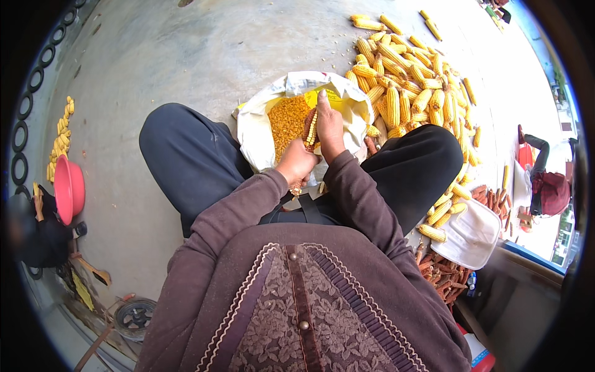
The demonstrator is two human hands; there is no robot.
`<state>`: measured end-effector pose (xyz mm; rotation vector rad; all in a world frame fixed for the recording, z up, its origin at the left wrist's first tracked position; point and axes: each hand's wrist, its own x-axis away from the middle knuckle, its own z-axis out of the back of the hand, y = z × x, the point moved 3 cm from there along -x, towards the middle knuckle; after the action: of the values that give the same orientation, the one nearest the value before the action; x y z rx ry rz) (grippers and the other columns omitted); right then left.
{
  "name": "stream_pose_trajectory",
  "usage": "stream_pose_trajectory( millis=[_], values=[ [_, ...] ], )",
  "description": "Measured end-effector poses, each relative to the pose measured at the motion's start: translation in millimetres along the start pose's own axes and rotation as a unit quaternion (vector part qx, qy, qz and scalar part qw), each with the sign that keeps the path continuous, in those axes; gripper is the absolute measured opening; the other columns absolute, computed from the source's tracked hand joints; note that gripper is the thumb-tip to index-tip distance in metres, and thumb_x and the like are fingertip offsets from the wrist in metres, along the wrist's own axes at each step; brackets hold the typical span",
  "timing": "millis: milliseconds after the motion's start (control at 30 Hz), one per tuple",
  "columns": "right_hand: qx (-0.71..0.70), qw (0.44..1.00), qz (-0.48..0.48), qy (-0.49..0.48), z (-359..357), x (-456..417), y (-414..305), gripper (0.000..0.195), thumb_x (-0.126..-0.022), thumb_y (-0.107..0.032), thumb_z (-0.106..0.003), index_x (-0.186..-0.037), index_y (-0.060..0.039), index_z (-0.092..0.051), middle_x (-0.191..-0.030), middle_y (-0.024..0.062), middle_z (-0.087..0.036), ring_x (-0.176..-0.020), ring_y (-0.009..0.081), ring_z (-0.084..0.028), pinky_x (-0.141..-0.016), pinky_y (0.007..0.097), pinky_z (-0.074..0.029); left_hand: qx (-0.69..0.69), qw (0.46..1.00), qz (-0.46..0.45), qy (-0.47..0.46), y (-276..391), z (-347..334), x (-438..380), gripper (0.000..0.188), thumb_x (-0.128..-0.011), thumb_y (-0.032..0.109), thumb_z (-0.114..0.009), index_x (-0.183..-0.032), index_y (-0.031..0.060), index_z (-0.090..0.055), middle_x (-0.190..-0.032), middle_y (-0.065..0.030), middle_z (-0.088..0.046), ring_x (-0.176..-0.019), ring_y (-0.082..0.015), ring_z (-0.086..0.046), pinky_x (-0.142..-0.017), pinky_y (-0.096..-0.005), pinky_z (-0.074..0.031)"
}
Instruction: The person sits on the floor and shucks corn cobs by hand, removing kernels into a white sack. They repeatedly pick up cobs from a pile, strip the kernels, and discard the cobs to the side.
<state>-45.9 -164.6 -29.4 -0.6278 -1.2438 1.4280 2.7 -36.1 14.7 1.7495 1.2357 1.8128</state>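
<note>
My left hand [296,162] grips the lower end of a partly shelled corn cob [310,130], which still carries yellow kernels in rows and shows bare reddish core. Against the cob's upper right side lies my right hand [329,123], its thumb pointing up; its fingers are partly hidden, so their hold cannot be made out. Both hands are over a white woven sack [253,135] with a rolled-open mouth between my knees. Loose yellow corn kernels [286,121] fill its left part.
Unshelled corn ears [409,83] are heaped at the right, beside a white plastic tub [469,232] and bare cobs [446,279]. At far left, a person [42,228] sits by a pink basin [69,190]. Another person [551,193] is at far right.
</note>
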Motion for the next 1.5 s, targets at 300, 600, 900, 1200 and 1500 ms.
stream_pose_trajectory(
  millis=[300, 600, 900, 1200, 1500],
  values=[
    [-0.161, 0.986, -0.039, -0.029, -1, 6, -10, 0.064, -0.101, -0.051, -0.045, -0.082, 0.0075, -0.062, -0.062, 0.0215, -0.058, -0.051, 0.0335, -0.057, -0.053, 0.0454, -0.044, 0.008, 1.000, 0.005, -0.024, -1, 15, -4, 0.009, -0.085, 0.004, -0.061, -0.078, 0.0020, -0.056, -0.052, -0.0020, -0.047, -0.036, -0.0129, -0.044, -0.032, -0.0326, -0.035],
    [0.104, 0.977, 0.182, 0.022, -8, 6, -1, 0.063, -0.103, -0.049, -0.039, -0.081, 0.0030, -0.067, -0.067, 0.0241, -0.061, -0.062, 0.0438, -0.058, -0.065, 0.0504, -0.045, -0.016, 1.000, 0.026, 0.000, -7, 7, -1, 0.007, -0.086, 0.004, -0.059, -0.080, 0.0032, -0.056, -0.053, -0.0021, -0.046, -0.036, -0.0132, -0.043, -0.032, -0.0327, -0.034],
    [0.151, 0.959, 0.240, 0.007, -4, 1, -5, 0.050, -0.104, -0.040, -0.043, -0.090, 0.0024, -0.065, -0.066, 0.0234, -0.060, -0.057, 0.0426, -0.054, -0.059, 0.0497, -0.044, 0.040, 0.998, 0.030, -0.044, -2, 15, 0, 0.010, -0.084, 0.004, -0.064, -0.079, 0.0029, -0.055, -0.054, -0.0018, -0.048, -0.037, -0.0133, -0.045, -0.033, -0.0325, -0.035],
    [-0.027, 0.997, -0.005, 0.073, -19, 23, -9, 0.063, -0.101, -0.051, -0.038, -0.080, 0.0043, -0.058, -0.080, 0.0270, -0.062, -0.078, 0.0441, -0.059, -0.075, 0.0500, -0.044, -0.391, 0.897, -0.126, 0.161, -5, 9, -12, 0.043, -0.089, 0.024, -0.064, -0.113, -0.0063, -0.043, -0.099, -0.0311, -0.066, -0.097, -0.0475, -0.064, -0.081, -0.0494, -0.051],
    [-0.060, 0.988, 0.141, 0.033, -17, 15, -4, 0.044, -0.101, -0.034, -0.051, -0.074, 0.0008, -0.056, -0.064, 0.0192, -0.052, -0.061, 0.0348, -0.047, -0.058, 0.0420, -0.041, 0.032, 0.994, 0.020, -0.099, 16, 15, 8, 0.017, -0.083, 0.002, -0.064, -0.092, 0.0073, -0.050, -0.056, 0.0018, -0.044, -0.036, -0.0082, -0.040, -0.032, -0.0252, -0.032]
  ],
)
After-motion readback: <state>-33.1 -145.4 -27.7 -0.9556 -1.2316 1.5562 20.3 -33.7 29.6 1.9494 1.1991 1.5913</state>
